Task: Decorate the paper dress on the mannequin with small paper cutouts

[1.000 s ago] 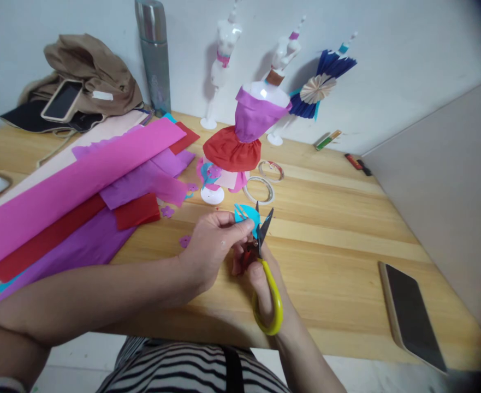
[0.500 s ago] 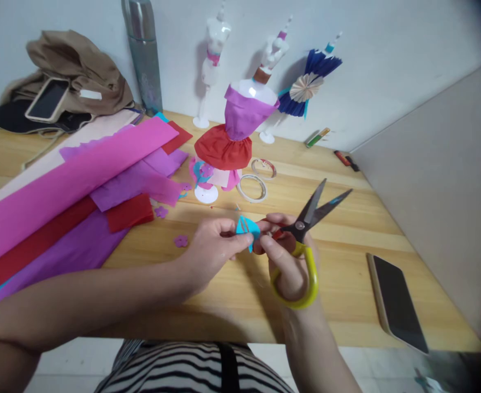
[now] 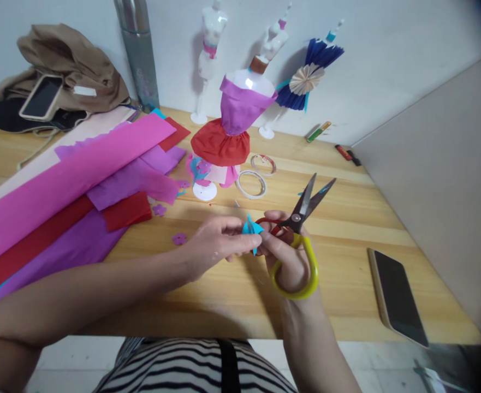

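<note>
Between thumb and fingers, my left hand (image 3: 218,240) pinches a small folded piece of blue paper (image 3: 251,229). My right hand (image 3: 287,254) has the scissors (image 3: 295,218) hooked over its thumb and fingers, blades apart and pointing away from me. Its fingertips also touch the right side of the blue paper. One scissor handle is yellow, the other red. Beyond my hands stands a mini dress form (image 3: 250,82) in a purple paper top (image 3: 242,109) and a gathered red skirt (image 3: 221,143). Purple paper flowers (image 3: 179,238) lie to the left.
Pink, red and purple paper sheets (image 3: 76,188) cover the left side. Tape rings (image 3: 251,184) lie near the dress form. A phone (image 3: 398,295) rests at right. At the back are a flask (image 3: 140,65), other small mannequins (image 3: 212,49) and a brown cloth (image 3: 68,65).
My left hand has shifted slightly right with the blue paper, which is now turned and folded more narrowly. The scissors have moved a little left. The view has tilted slightly.
</note>
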### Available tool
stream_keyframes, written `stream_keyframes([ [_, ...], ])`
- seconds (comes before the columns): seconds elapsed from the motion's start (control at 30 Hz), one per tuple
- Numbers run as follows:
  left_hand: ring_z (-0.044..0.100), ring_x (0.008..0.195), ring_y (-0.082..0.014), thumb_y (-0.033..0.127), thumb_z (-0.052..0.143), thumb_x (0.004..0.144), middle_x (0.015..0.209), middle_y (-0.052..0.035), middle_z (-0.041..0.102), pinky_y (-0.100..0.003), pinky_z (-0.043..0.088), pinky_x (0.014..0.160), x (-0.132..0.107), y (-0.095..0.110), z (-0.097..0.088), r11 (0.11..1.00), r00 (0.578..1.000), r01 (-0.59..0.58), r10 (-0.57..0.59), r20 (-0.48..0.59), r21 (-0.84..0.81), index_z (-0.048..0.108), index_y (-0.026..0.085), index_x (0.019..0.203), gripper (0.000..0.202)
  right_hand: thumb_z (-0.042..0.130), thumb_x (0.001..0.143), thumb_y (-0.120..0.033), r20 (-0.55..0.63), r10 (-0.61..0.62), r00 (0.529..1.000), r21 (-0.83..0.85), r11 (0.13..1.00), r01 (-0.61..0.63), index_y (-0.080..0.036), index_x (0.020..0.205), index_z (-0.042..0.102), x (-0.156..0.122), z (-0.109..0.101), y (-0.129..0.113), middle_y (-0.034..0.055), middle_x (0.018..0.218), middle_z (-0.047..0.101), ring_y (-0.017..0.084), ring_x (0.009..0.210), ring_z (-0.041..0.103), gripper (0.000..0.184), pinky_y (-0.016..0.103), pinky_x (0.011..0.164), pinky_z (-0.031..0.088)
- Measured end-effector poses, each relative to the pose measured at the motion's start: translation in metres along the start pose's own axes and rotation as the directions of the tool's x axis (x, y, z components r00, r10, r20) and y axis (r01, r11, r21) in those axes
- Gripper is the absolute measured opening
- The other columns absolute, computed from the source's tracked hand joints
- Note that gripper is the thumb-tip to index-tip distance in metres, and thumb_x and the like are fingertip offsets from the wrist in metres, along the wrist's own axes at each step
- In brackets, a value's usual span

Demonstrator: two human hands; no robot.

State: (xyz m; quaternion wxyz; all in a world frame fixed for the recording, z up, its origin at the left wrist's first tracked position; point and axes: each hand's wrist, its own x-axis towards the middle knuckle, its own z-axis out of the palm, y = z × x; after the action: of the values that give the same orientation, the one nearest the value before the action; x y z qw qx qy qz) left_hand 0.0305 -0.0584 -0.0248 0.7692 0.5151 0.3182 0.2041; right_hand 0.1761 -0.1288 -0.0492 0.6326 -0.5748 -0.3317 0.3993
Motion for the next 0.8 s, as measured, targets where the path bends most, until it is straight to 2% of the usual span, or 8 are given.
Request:
stream_keyframes([
  [0.07,0.055,0.061,-0.0132,0.052,0.076,0.072,0.066,-0.0033,0.063,-0.024,0.041,0.054,0.002,-0.002,-0.003,1.0,1.0,0.012,-0.011,0.028,-0.018,0.066,0.017,0.068,0.037,0.083,0.07,-0.037,0.013,0.014,1.0,0.025,1.0,-0.015,-0.028,0.099,0.061,0.001,0.0,-0.001,-0.0024,0.068,0.059,0.016,0.053,0.051,0.037,0.032,0.048,0.039],
  [0.23,0.052,0.052,-0.0116,0.073,0.068,0.072,0.061,-0.0027,0.059,-0.024,0.04,0.049,0.007,-0.008,-0.006,0.994,0.999,0.05,-0.052,-0.009,-0.096,0.06,0.017,0.068,0.057,0.081,0.07,-0.032,0.022,0.009,1.0,0.097,0.995,-0.011,-0.028,0.101,0.061,0.002,-0.001,0.0,-0.0047,0.065,0.056,0.015,0.049,0.048,0.037,0.031,0.046,0.037],
  [0.3,0.053,0.055,-0.0116,0.067,0.073,0.071,0.063,-0.0029,0.061,-0.023,0.039,0.05,0.008,-0.008,-0.007,0.998,0.999,0.032,-0.032,0.009,-0.055,0.062,0.016,0.069,0.052,0.081,0.07,-0.03,0.03,0.027,0.999,0.113,0.993,-0.031,-0.028,0.101,0.061,0.002,-0.001,0.0,-0.0049,0.065,0.056,0.015,0.049,0.048,0.038,0.031,0.046,0.038],
  [0.43,0.06,0.07,-0.0147,0.04,0.079,0.069,0.078,-0.0067,0.073,-0.022,0.042,0.057,0.008,-0.003,-0.008,0.999,0.996,0.03,-0.033,0.077,0.045,0.07,0.016,0.08,0.028,0.082,0.069,-0.03,0.049,0.061,0.997,0.101,0.993,-0.065,-0.027,0.1,0.06,0.002,-0.002,-0.001,-0.0054,0.065,0.058,0.013,0.048,0.05,0.038,0.03,0.045,0.04],
  [0.5,0.059,0.068,-0.0143,0.032,0.077,0.068,0.075,-0.0053,0.072,-0.023,0.042,0.058,0.008,0.0,-0.008,0.996,0.995,0.052,-0.058,0.084,0.065,0.07,0.015,0.077,0.021,0.082,0.069,-0.032,0.071,0.067,0.995,0.074,0.995,-0.072,-0.026,0.1,0.06,0.002,-0.001,-0.002,-0.0055,0.066,0.06,0.012,0.048,0.051,0.039,0.03,0.046,0.042],
  [0.6,0.055,0.063,-0.0128,0.028,0.074,0.065,0.065,-0.0021,0.067,-0.023,0.04,0.056,0.008,0.002,-0.008,0.994,0.996,0.057,-0.063,0.069,0.093,0.069,0.016,0.069,0.014,0.083,0.07,-0.035,0.104,0.06,0.993,0.036,0.997,-0.064,-0.027,0.1,0.061,0.001,0.0,-0.003,-0.0053,0.067,0.06,0.012,0.047,0.05,0.038,0.029,0.046,0.043],
  [0.67,0.055,0.064,-0.0135,0.029,0.072,0.066,0.067,-0.0032,0.068,-0.024,0.04,0.056,0.008,0.002,-0.008,0.995,0.996,0.051,-0.058,0.074,0.09,0.068,0.016,0.067,0.013,0.083,0.072,-0.037,0.117,0.039,0.992,0.055,0.997,-0.045,-0.026,0.1,0.062,0.001,0.001,-0.002,-0.0053,0.066,0.06,0.011,0.047,0.049,0.037,0.029,0.046,0.042],
  [0.8,0.051,0.059,-0.0111,0.027,0.071,0.067,0.06,-0.0006,0.062,-0.024,0.038,0.057,0.01,-0.002,-0.009,0.999,0.998,-0.017,0.019,0.056,-0.033,0.066,0.016,0.064,0.013,0.08,0.079,-0.051,0.123,-0.066,0.99,0.126,0.991,0.05,-0.025,0.106,0.064,0.0,-0.002,0.004,-0.005,0.065,0.058,0.012,0.05,0.049,0.041,0.029,0.05,0.041],
])
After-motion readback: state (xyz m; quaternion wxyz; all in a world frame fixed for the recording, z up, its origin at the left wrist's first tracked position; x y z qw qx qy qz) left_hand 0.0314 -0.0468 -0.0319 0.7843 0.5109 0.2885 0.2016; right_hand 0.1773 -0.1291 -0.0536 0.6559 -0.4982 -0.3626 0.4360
